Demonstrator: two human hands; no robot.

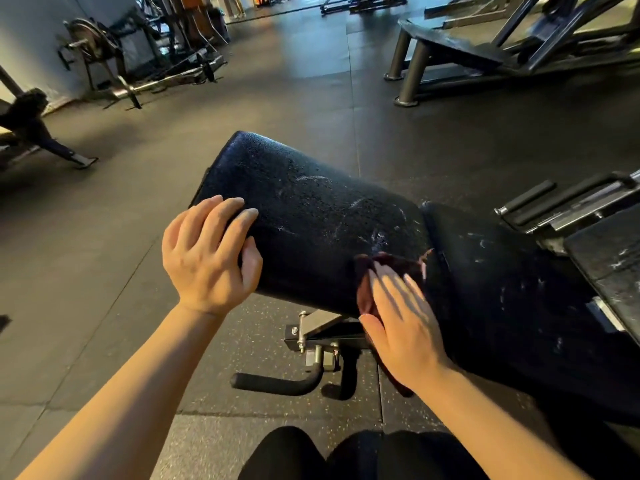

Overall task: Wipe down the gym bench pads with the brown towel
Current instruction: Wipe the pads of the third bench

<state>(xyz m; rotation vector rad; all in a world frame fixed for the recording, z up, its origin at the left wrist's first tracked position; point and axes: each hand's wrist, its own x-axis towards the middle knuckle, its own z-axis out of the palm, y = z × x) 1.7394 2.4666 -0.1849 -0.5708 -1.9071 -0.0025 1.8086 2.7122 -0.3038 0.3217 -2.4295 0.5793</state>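
Note:
A black bench pad (311,209) runs from centre toward the right, its surface marked with white smears and droplets. A second black pad (519,299) joins it on the right. My left hand (207,258) grips the left end of the first pad, fingers over the top and thumb on the near side. My right hand (401,323) lies flat with straight fingers on the brown towel (391,263), pressing it against the near side of the pad by the gap between the two pads. Part of the towel hangs below my palm.
The bench's metal frame and a black foam handle (277,384) sit under the pad, above my knees (346,455). Another pad (609,258) is at the far right. Gym machines (485,53) and a barbell rack (104,57) stand farther back on the rubber floor.

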